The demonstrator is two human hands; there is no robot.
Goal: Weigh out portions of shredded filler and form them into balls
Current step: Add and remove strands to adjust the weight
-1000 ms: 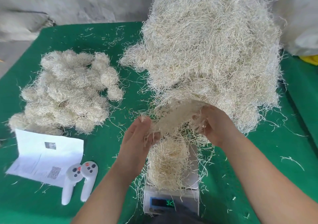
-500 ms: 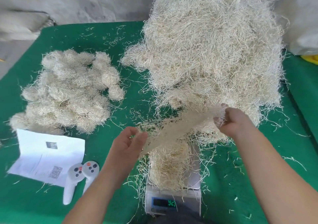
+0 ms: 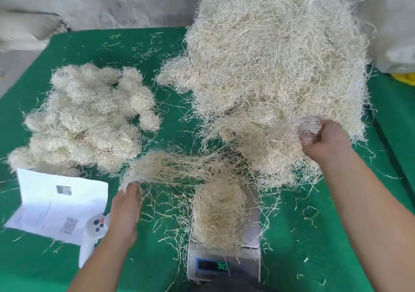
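Observation:
A big mound of pale shredded filler (image 3: pixel 276 67) fills the back right of the green table. A small digital scale (image 3: pixel 224 264) stands at the front centre with a clump of filler (image 3: pixel 217 215) on its pan. My left hand (image 3: pixel 125 208) grips one end of a thin stretched web of filler (image 3: pixel 179 168). My right hand (image 3: pixel 323 139) grips the other end in a fist beside the mound. The web hangs above the table between my hands, just behind the scale. Several formed balls (image 3: pixel 89 116) lie heaped at the left.
A folded white paper sheet (image 3: pixel 56 204) lies at the front left, with a white handheld controller (image 3: pixel 94 231) next to it, partly under my left forearm. Loose strands litter the green cloth (image 3: pixel 336 258). A white bag (image 3: pixel 395 33) and a yellow object (image 3: pixel 406 78) sit at the far right.
My hands have pulled far apart, left hand toward the left and right hand toward the right, stretching the tuft of filler into a long thin web.

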